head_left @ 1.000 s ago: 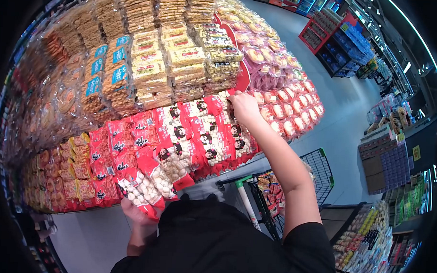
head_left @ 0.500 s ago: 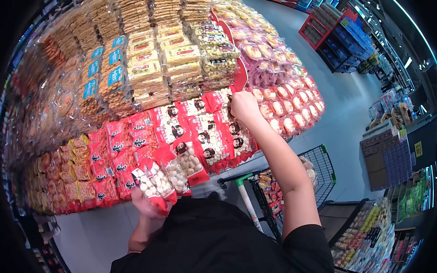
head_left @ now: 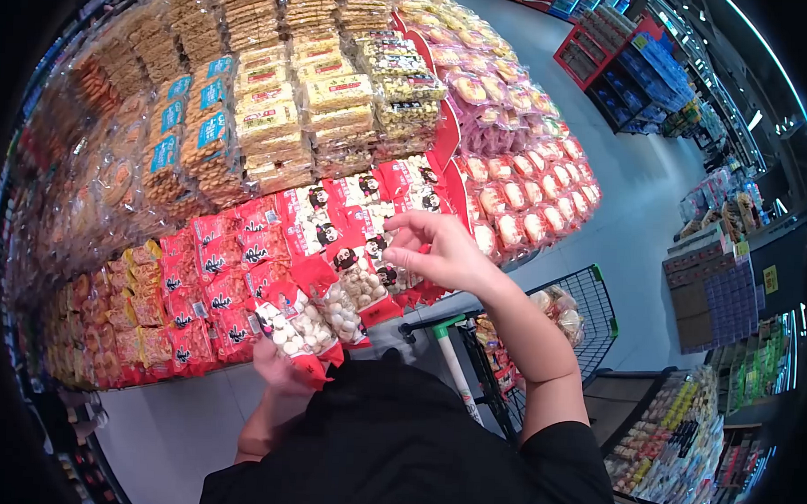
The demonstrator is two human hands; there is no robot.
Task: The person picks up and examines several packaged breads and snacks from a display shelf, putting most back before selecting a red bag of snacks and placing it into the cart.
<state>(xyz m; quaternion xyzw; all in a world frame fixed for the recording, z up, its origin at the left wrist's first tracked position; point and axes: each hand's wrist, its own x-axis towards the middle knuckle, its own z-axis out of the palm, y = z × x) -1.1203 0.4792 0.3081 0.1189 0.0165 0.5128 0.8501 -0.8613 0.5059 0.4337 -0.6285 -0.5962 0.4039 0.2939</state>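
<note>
My left hand (head_left: 277, 369) is closed on the lower edge of a red-and-clear bag of white round snacks (head_left: 298, 330). Its fingers are partly hidden behind the bag. Two similar bags, one of them a bag of pale round snacks (head_left: 363, 284), overlap it in a fan up to the right. Above the display's front right part is my right hand (head_left: 439, 251), palm down, with thumb and forefinger apart and nothing between them. Under and beyond it lie rows of red bags with a black cartoon face (head_left: 326, 233).
Stacked packs of yellow snack bars (head_left: 338, 94) and blue-labelled packs (head_left: 212, 130) rise behind. A red divider (head_left: 447, 134) separates them from wrapped cakes (head_left: 533, 225) on the right. Close to my right side stands a shopping cart (head_left: 602, 303) with goods inside.
My right hand has come back from the red bags near the divider, toward me and lower, and its fingers have opened. The fanned bags in front of my left hand have shifted slightly right.
</note>
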